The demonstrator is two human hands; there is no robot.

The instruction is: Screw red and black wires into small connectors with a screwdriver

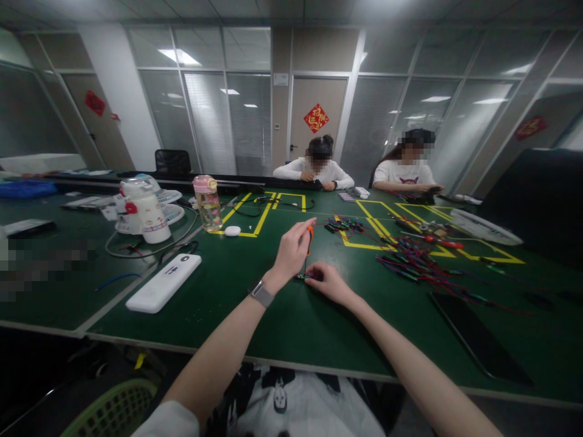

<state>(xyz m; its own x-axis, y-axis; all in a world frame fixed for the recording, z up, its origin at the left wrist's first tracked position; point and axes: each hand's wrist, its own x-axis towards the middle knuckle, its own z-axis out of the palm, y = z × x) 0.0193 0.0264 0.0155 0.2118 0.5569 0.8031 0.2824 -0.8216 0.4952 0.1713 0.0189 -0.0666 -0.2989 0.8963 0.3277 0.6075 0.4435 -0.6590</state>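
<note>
My left hand (291,250) is raised over the green table (291,328), fingers pinched round a small screwdriver with an orange handle (310,233) that points down. A watch sits on that wrist. My right hand (328,281) rests on the table just to the right, fingers closed on a small dark connector part (304,276) under the screwdriver's tip. What the part is exactly is too small to tell.
A pile of red and dark wires (412,258) lies to the right, more connectors (344,226) ahead. A dark phone (478,337) is near the right edge, a white power bank (164,283) to the left, bottles (207,203) beyond. Two people sit across the table.
</note>
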